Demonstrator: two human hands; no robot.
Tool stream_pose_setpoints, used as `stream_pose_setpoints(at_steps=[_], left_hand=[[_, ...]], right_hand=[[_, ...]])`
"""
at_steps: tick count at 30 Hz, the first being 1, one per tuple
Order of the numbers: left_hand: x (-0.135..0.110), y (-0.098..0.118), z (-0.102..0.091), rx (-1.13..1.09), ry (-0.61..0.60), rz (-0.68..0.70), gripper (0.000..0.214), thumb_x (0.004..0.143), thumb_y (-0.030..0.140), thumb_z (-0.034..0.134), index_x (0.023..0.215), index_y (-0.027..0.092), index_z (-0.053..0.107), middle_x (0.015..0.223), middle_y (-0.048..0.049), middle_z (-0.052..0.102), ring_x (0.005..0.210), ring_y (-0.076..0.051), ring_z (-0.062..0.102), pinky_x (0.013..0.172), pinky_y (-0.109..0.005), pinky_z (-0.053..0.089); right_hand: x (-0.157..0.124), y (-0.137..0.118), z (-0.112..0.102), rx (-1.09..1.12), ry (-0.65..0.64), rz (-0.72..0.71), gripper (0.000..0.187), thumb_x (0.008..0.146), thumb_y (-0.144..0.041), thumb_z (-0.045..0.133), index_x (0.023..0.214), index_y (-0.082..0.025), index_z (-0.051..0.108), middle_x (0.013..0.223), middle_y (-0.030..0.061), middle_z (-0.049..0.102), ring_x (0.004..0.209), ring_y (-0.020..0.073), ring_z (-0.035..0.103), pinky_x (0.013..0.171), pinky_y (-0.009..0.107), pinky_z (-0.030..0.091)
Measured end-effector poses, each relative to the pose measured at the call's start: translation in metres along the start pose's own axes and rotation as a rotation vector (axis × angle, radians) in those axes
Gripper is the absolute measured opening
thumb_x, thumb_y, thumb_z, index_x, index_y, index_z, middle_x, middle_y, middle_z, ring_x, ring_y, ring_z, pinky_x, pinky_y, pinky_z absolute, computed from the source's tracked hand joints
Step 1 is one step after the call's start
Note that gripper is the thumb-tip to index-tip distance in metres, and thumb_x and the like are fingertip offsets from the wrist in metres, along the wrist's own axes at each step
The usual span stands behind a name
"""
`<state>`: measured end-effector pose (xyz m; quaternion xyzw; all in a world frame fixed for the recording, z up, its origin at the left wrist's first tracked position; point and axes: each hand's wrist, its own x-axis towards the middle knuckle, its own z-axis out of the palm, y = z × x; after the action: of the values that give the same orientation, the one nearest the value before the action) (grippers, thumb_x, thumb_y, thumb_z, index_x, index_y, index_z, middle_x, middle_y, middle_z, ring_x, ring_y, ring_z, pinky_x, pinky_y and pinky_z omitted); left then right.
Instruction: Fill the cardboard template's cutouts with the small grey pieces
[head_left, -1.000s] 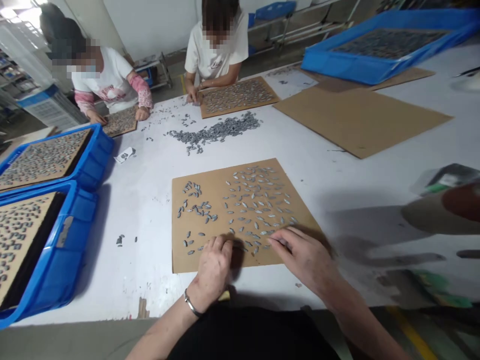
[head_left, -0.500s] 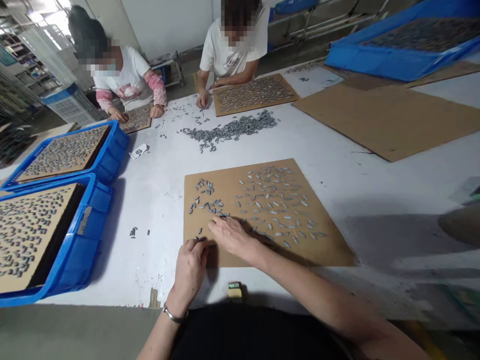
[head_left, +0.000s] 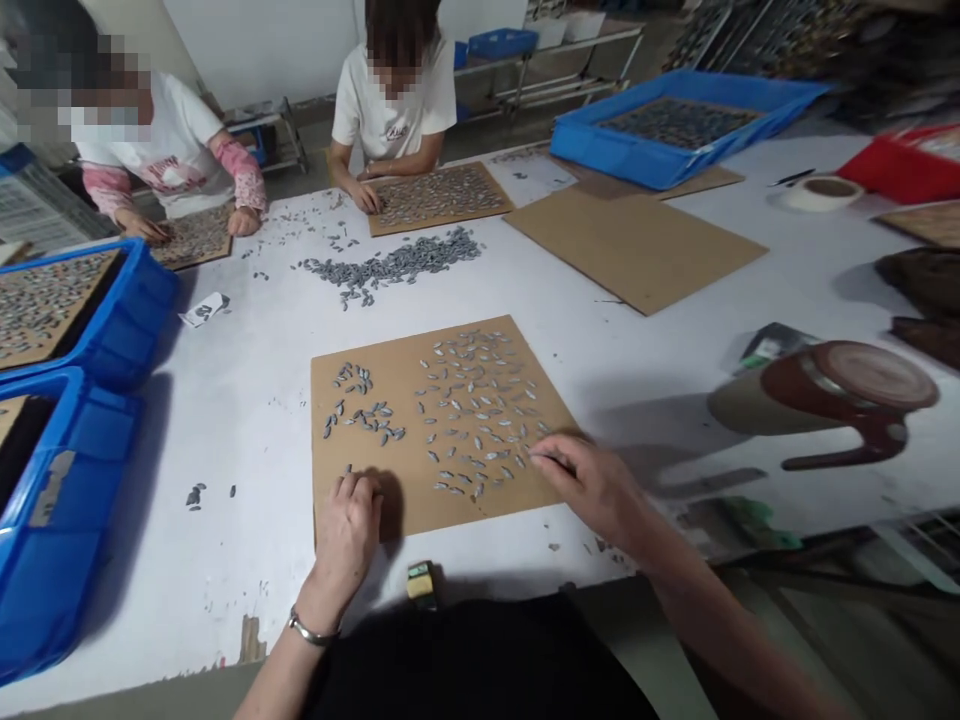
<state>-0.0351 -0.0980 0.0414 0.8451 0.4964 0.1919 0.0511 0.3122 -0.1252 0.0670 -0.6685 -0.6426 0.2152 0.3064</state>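
In front of me lies a brown board (head_left: 409, 400) with small grey leaf-shaped pieces (head_left: 480, 405) spread over its right part. A looser cluster of the same grey pieces (head_left: 379, 415) rests on its left part. My right hand (head_left: 592, 485) is at the board's right edge, thumb and forefinger pinched on what looks like one grey piece. At the lower left of the board is my left hand (head_left: 349, 525), fingers curled together; whatever they hold is hidden. A single grey piece shows just beyond its fingertips.
A heap of grey pieces (head_left: 405, 260) lies behind the board. Blue crates (head_left: 97, 480) stand left, another blue crate (head_left: 622, 150) at the back right. A bare board (head_left: 637, 245) and a lidded mug (head_left: 787, 390) are to the right. Two people work across the table.
My right hand has gone from the board's left part to its right edge. My left hand stays at the lower left. The camera view has swung to the right.
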Motion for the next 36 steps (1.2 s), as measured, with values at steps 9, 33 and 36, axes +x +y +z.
stream_pose_setpoints(at_steps=[9,33,36], left_hand=[[0.036,0.034,0.02,0.03,-0.015,0.113,0.012,0.1,0.012,0.049,0.098,0.019,0.059,0.093,-0.0084,0.066,0.086,-0.025,0.058,0.077,-0.04,0.052],[-0.006,-0.029,-0.035,-0.085,0.141,-0.14,0.02,0.102,0.025,0.05,0.104,0.021,0.07,0.091,-0.0057,0.07,0.081,-0.019,0.069,0.076,-0.033,0.059],[-0.019,-0.037,-0.048,-0.082,0.144,-0.235,0.019,0.1,0.023,0.051,0.102,0.02,0.07,0.09,-0.0056,0.07,0.08,-0.019,0.068,0.075,-0.033,0.059]], right_hand=[[-0.021,-0.002,0.003,-0.111,-0.063,0.019,0.018,0.095,-0.026,0.048,0.086,-0.024,0.064,0.092,0.0054,0.074,0.088,0.0211,0.07,0.08,0.031,0.055],[-0.023,0.009,0.026,-0.23,-0.155,-0.143,0.023,0.099,-0.026,0.047,0.088,-0.027,0.067,0.091,0.0033,0.073,0.085,0.0208,0.07,0.078,0.031,0.052],[-0.026,0.015,0.024,-0.183,-0.141,-0.184,0.022,0.1,-0.033,0.049,0.09,-0.029,0.067,0.089,0.0033,0.073,0.081,0.0221,0.071,0.073,0.034,0.052]])
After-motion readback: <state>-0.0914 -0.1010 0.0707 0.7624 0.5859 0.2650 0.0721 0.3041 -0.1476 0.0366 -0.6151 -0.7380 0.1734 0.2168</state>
